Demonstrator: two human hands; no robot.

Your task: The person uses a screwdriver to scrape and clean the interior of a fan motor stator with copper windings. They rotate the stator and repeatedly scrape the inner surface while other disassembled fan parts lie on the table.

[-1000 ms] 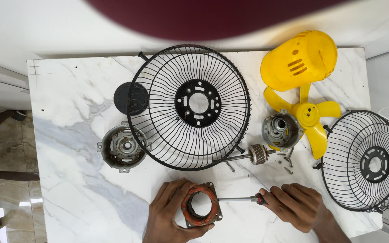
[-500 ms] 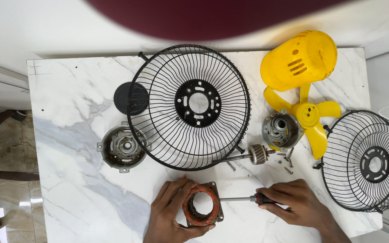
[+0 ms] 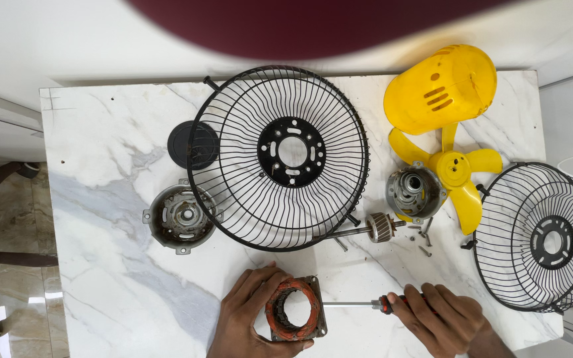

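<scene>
White marble with grey veins (image 3: 101, 278) runs under everything, and my hands work at its near edge. My left hand (image 3: 250, 318) wraps the square motor stator with its orange-brown copper windings and dark steel frame (image 3: 294, 309), fingers curled over the far rim and the thumb pressed along the near side. My right hand (image 3: 442, 318) is closed around the red-and-black handle of a slim steel-shafted screwdriver (image 3: 366, 304), whose tip meets the stator's right edge.

I judge the stator dense and heavy for its bulk, rigid at the laminated frame but delicate at the windings, where the tip could scrape the thin wire. So I would hold it by the steel corners, not the copper. The shaft looks smooth and could skid off metal.

Beyond my knuckles lies the large round black wire fan guard (image 3: 280, 156), with the grey cast motor end cap (image 3: 180, 217) beside it and a small ribbed rotor on its spindle (image 3: 379, 228) nearby. Yellow plastic fan blades (image 3: 455, 174) rest further right.
</scene>
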